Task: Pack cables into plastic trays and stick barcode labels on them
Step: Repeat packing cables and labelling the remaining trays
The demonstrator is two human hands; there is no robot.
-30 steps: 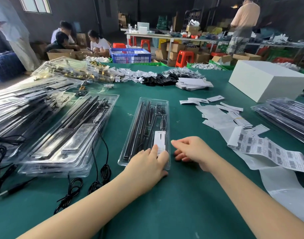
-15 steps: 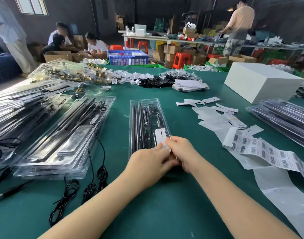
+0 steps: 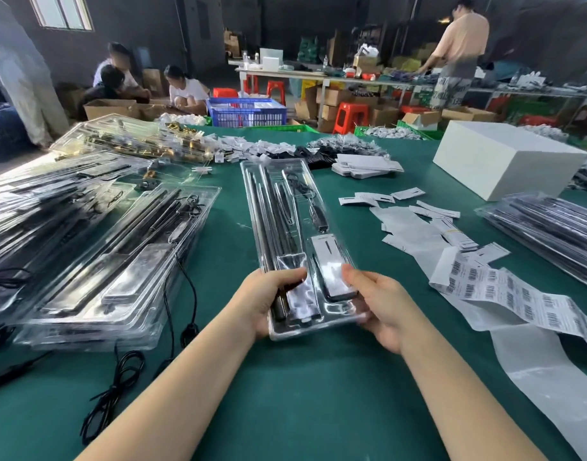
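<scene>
Both grips hold the near end of one clear plastic tray. Left hand: thumb lies across the tray's top face, fingers curled under the left edge. Right hand: thumb on top near the right edge, fingers wrapped beneath. Tray is lifted at the near end and tilted, its far end pointing away over the green counter; whether the far end touches the counter cannot be told.

Tray contents, seen through the clear plastic: long dark rods along the left side, a coiled black cable toward the far right, a white card at the near right, just beyond the right thumb.

Left of the tray: a stack of filled trays, with loose black cables trailing off its near side onto the counter.

Right of the tray: a strip of barcode labels lying on white backing paper, and scattered small white tags beyond it. Further right, another pile of filled trays. Beyond those, a white box.
</scene>
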